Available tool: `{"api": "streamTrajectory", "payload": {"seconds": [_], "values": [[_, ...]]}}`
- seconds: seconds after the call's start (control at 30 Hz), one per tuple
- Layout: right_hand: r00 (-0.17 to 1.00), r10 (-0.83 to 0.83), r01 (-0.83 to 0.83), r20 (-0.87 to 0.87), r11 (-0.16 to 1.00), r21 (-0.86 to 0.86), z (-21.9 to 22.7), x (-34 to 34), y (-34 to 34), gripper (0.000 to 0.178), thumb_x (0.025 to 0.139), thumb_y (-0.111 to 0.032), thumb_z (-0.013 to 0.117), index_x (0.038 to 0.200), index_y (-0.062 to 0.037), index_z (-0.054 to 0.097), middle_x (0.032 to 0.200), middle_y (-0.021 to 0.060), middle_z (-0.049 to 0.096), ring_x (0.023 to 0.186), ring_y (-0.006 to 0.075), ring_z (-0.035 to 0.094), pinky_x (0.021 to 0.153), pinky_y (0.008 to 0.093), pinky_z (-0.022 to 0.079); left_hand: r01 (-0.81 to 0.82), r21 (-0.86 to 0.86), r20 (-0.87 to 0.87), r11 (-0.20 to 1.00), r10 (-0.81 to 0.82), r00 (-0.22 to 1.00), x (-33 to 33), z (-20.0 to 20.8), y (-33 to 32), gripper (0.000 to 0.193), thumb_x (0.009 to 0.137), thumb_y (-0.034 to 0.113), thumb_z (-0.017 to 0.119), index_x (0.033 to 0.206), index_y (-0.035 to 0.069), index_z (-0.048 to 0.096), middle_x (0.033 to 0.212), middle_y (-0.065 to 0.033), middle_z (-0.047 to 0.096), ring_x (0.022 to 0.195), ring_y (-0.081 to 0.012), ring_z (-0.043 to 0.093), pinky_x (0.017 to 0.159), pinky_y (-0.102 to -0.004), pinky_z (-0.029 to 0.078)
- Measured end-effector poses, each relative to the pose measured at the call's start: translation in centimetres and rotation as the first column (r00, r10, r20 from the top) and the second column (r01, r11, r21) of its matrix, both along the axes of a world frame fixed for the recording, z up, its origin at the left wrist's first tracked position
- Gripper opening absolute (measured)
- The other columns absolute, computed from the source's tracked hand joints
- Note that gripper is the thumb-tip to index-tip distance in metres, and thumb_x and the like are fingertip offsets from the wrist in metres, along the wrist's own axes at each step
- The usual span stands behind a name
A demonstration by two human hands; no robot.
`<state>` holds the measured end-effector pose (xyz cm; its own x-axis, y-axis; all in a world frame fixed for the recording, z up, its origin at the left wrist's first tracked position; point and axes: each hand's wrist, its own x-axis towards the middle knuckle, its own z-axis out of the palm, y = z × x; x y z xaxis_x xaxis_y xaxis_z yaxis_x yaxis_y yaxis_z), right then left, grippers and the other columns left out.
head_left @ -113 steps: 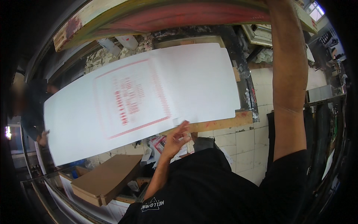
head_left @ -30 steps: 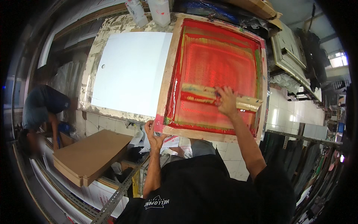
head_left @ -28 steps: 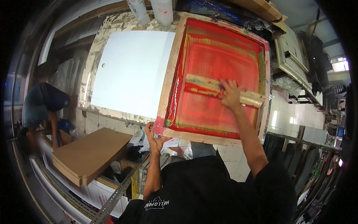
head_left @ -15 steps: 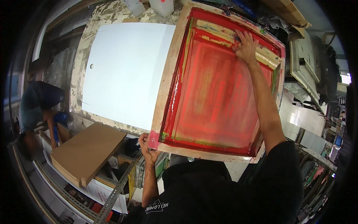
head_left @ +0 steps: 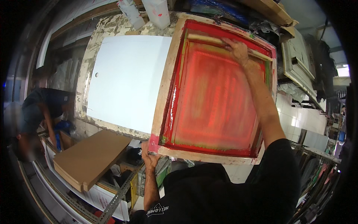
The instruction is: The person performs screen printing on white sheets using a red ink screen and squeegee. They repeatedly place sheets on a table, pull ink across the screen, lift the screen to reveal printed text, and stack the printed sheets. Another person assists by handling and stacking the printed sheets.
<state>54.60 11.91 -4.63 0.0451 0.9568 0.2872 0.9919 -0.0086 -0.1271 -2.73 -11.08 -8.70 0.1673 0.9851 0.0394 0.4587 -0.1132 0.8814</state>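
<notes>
A wood-framed printing screen (head_left: pixel 162 97) with a red-coated mesh lies at the right of the work table. Across its far end runs a long wooden squeegee (head_left: pixel 209 39), and my right hand (head_left: pixel 239 51) is closed over the middle of it. My fingers hide part of its edge. My left hand (head_left: pixel 150 156) grips the frame's near left corner, which is stained pink. Wet red ink (head_left: pixel 171 112) lines the inside of the frame. Left of the screen, a white sheet (head_left: pixel 126 82) with a small round hole lies flat on the table.
Two translucent plastic containers (head_left: pixel 156 14) stand at the table's far edge. A stack of brown cardboard (head_left: pixel 91 158) rests on a rack (head_left: pixel 119 194) at lower left. Beyond it a person (head_left: pixel 44 108) bends with an arm down. Shelving (head_left: pixel 313 153) stands to the right.
The squeegee has tipped, showing a narrower face than before, with my right hand still on it. My left hand stays at the frame corner. The whole view has shifted slightly.
</notes>
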Motion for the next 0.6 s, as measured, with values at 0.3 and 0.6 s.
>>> {"api": "streamTrajectory", "payload": {"seconds": [0.3,0.6], "values": [[0.989,-0.045,0.045,-0.140,0.999,-0.005,6.6,-12.7,-18.1,0.042,0.082,-0.017,0.067,0.123,-0.0241,0.065,0.082,0.0179,0.066,0.072,0.0373,0.066,0.063,0.0496,0.054,-0.039,-0.111,0.312,0.993,0.072,0.947,1.7,7.3,0.3,0.065,0.052,-0.002,0.086,0.113,-0.005,0.065,0.101,-0.0086,0.062,0.095,-0.0230,0.059,0.087,-0.0351,0.047],[0.996,0.012,-0.005,-0.091,0.997,0.077,24.6,-24.3,-33.0,0.050,0.076,-0.039,0.074,0.122,-0.0204,0.066,0.079,0.0096,0.060,0.074,0.0306,0.063,0.065,0.0439,0.048,-0.163,0.063,0.540,0.985,0.104,0.835,6.4,19.5,2.5,0.053,0.065,0.000,0.081,0.114,-0.007,0.063,0.104,-0.0084,0.067,0.096,-0.0175,0.062,0.089,-0.0322,0.048]]}}
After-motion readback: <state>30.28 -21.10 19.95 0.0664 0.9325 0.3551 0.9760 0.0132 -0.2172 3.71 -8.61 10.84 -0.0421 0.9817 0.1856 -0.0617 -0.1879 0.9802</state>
